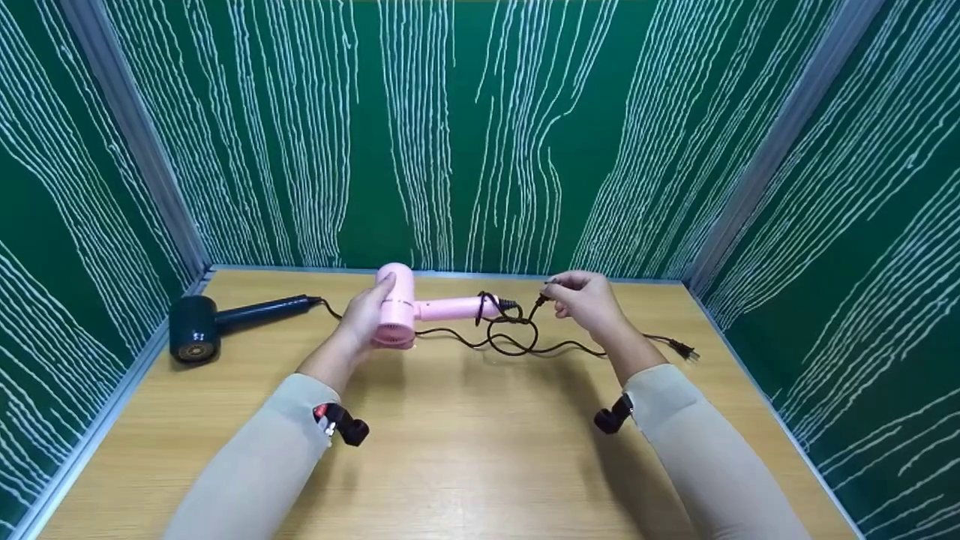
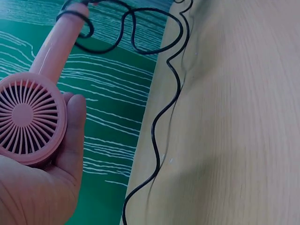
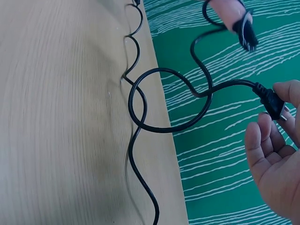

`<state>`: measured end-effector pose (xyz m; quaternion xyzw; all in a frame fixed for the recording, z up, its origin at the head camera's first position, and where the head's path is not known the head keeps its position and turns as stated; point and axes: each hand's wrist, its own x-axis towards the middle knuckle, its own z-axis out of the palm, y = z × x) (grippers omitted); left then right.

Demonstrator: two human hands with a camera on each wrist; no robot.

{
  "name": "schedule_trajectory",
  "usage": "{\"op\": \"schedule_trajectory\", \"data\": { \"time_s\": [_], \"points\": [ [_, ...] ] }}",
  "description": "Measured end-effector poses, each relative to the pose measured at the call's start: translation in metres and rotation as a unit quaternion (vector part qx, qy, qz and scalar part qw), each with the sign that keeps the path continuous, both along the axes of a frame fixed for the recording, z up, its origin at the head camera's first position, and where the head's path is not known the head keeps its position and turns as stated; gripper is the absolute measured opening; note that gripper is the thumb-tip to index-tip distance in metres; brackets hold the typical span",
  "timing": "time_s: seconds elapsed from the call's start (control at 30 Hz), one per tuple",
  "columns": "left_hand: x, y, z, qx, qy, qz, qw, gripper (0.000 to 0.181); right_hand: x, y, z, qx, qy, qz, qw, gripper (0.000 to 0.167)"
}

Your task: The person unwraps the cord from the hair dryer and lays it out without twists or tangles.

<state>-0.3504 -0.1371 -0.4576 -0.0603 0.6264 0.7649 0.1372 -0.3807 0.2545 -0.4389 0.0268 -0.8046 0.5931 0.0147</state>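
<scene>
A pink hair dryer (image 1: 454,308) is held above the table with its handle toward the right. My left hand (image 1: 364,313) grips it round the barrel, thumb on top; the slotted round grille (image 2: 22,115) faces the left wrist camera. The dryer's black cord (image 3: 171,129) loops round the handle end and hangs in a loose coil. At the cord's end, my right hand (image 1: 591,300) pinches the black plug (image 3: 271,103) between thumb and fingers, with a metal prong showing.
A dark blue hair dryer (image 1: 195,330) lies at the left of the wooden table (image 1: 465,465). Its black cord (image 2: 154,140) runs across behind my hands to a two-pin plug (image 1: 684,349) at the right. Green walls (image 1: 495,150) with white streaks enclose the table's back and sides.
</scene>
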Motion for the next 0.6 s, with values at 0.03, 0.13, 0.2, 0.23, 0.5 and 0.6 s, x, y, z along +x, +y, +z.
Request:
{"op": "schedule_trajectory", "data": {
  "time_s": [0.03,0.13,0.2,0.23,0.5,0.6],
  "points": [
    [0.0,-0.002,0.001,-0.004,-0.001,-0.007,1.0,0.076,-0.001,0.001,0.0,-0.001,-0.002,-0.002,1.0,0.02],
    [0.001,-0.007,0.003,-0.016,0.0,-0.023,0.9996,0.077,-0.003,0.005,0.001,-0.01,-0.008,-0.006,0.9999,0.019],
    [0.001,-0.01,0.003,-0.027,0.0,-0.029,0.9992,0.077,-0.005,0.009,0.001,-0.012,-0.01,-0.009,0.9998,0.02],
    [0.001,-0.012,0.003,-0.033,0.0,-0.032,0.9989,0.077,-0.005,0.011,0.002,-0.008,-0.012,-0.01,0.9998,0.021],
    [-0.001,-0.022,0.001,-0.09,-0.002,-0.032,0.9954,0.076,-0.005,0.018,0.011,-0.006,-0.012,-0.024,0.9996,0.027],
    [-0.001,-0.024,0.0,-0.116,-0.001,-0.024,0.993,0.078,-0.005,0.018,0.015,-0.008,-0.007,-0.026,0.9996,0.026]
  ]
}}
